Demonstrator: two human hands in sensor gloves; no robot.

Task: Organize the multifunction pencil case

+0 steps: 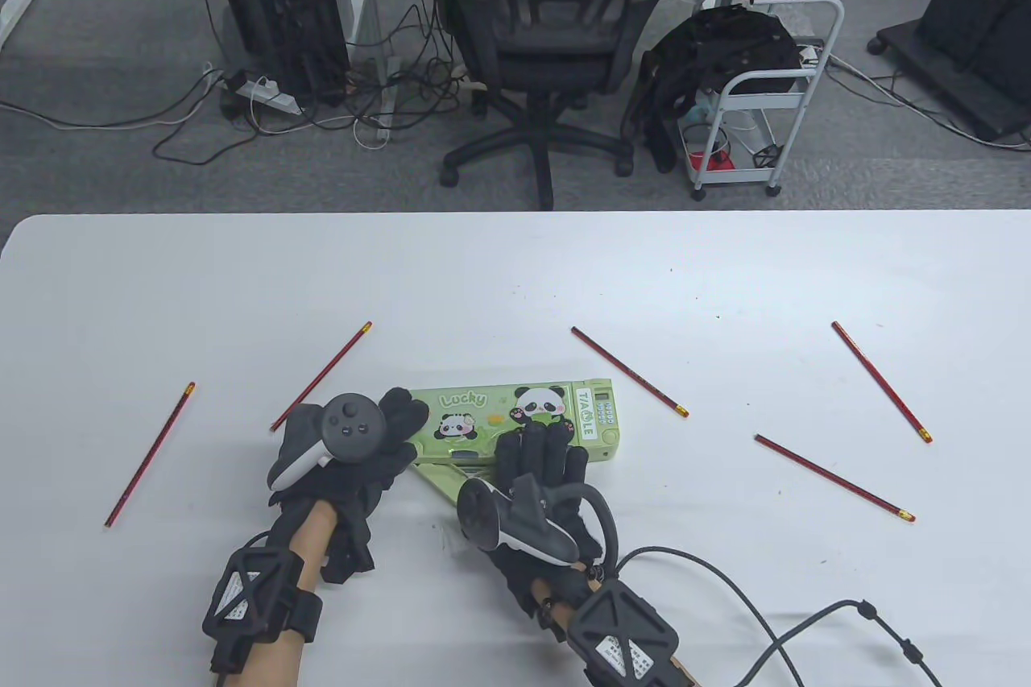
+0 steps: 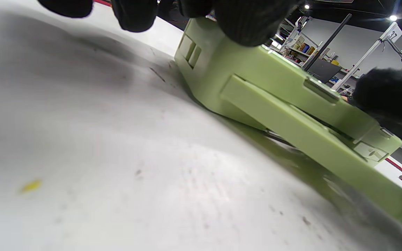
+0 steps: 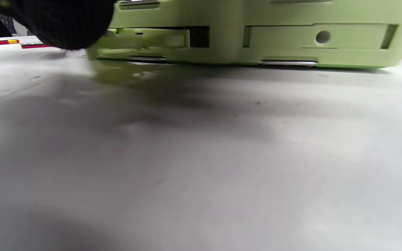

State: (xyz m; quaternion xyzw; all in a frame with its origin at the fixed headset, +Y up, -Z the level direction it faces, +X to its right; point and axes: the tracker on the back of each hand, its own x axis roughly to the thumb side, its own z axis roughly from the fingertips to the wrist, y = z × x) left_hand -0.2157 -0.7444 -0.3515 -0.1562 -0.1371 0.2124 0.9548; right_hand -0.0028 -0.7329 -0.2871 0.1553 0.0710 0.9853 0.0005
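Note:
A light green pencil case (image 1: pixel 483 413) with panda pictures lies in the middle of the table. A green side panel (image 1: pixel 441 478) stands swung out from its near side, also seen in the left wrist view as a long flap (image 2: pixel 312 136). My left hand (image 1: pixel 396 429) grips the case's left end, fingers (image 2: pixel 253 21) over the top. My right hand (image 1: pixel 541 452) holds the near edge, fingers on the lid and thumb (image 3: pixel 65 21) against the side by the panel. Several red pencils lie loose, such as one (image 1: pixel 320 376) behind my left hand and one (image 1: pixel 628 371) behind the case.
More red pencils lie at the far left (image 1: pixel 149 455) and on the right (image 1: pixel 880 381), (image 1: pixel 834 477). A black cable (image 1: pixel 773 622) runs from my right wrist across the table's near right corner. An office chair (image 1: pixel 548 35) and a white cart (image 1: pixel 757 115) stand beyond the table.

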